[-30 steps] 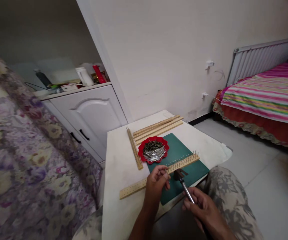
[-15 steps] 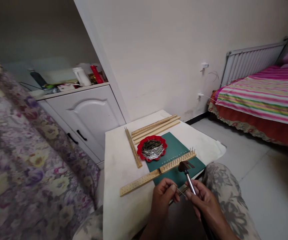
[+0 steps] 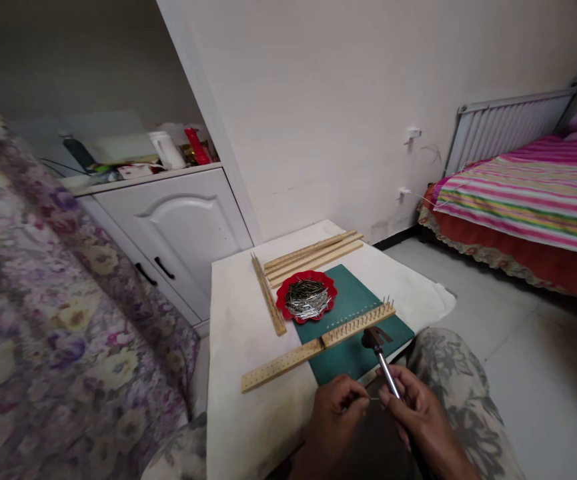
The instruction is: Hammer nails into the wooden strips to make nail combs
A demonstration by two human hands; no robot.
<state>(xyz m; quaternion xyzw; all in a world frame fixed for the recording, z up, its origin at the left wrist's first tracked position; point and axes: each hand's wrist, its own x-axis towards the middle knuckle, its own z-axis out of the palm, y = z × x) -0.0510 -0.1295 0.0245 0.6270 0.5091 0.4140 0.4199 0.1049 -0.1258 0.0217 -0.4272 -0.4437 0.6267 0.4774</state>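
Observation:
My right hand is wrapped round a claw hammer, its dark head up over the green mat. My left hand is closed in a pinch beside it. Between the fingertips of both hands runs a thin nail, held at the table's near edge. Beyond them lies a wooden strip with rows of small holes on its left part. Several nails stand upright in its right part. A red scalloped dish heaped with loose nails sits behind the strip.
Several wooden strips lie along the table's back, and another strip with nails lies left of the dish. The white-covered table stands against the wall. A floral curtain hangs at left, and a bed is at right.
My left hand has lowered slightly and turned, so less of the nail shows between my fingers. The hammer stays in my right hand, and the wooden strips have not moved.

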